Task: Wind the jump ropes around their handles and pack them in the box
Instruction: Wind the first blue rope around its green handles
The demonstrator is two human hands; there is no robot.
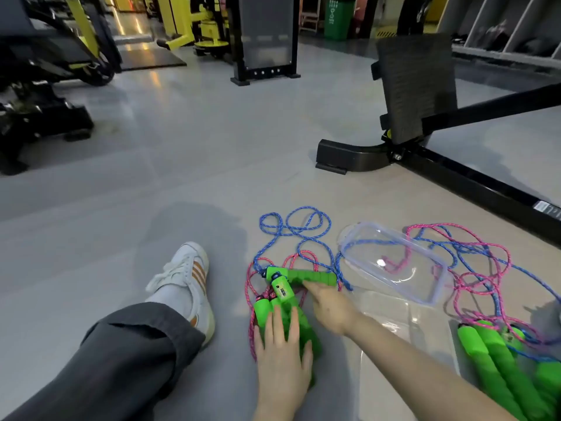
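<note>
Here, left hand [282, 354] flat on green handles [263, 311], fingers straight, right hand [329, 308] touching another handle [312, 277] just beyond, grip blurred, cannot tell.

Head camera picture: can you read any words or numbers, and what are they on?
No text is readable.
Green plastic bin: white sign, too blurred.
Black metal machine frame: white sticker, too small.
Green jump rope handle with counter window: too blurred.
</note>
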